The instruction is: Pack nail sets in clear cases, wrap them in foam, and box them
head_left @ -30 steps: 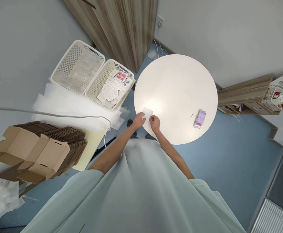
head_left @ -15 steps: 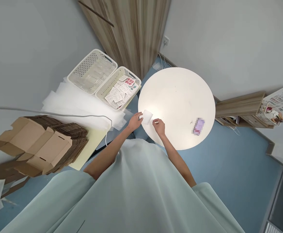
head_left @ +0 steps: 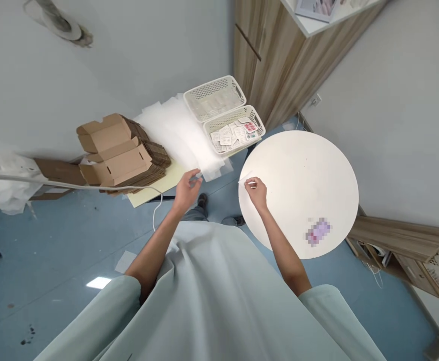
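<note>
My right hand [head_left: 256, 193] is closed in a pinch at the left edge of the round white table [head_left: 298, 170]. Between its fingertips is a thin, small white sheet [head_left: 245, 178], seen nearly edge-on; whether it is paper or foam I cannot tell. My left hand [head_left: 187, 191] hangs in the air, thumb and fingers apart with nothing between them. It is nearest to the stack of white translucent sheets [head_left: 184, 133] and the flattened cardboard boxes [head_left: 118, 155] on the side table.
Two white plastic baskets stand behind the sheets; the nearer basket [head_left: 209, 131] holds several printed cards [head_left: 227, 135]. A pixelated purple object [head_left: 318, 231] lies on the round table. A grey cable [head_left: 133, 187] crosses before the boxes. A wooden cabinet [head_left: 268, 65] stands behind.
My left hand has let go of the small white sheet and moved left, toward the side table. My right hand keeps the sheet, now turned edge-on. The view has swung left.
</note>
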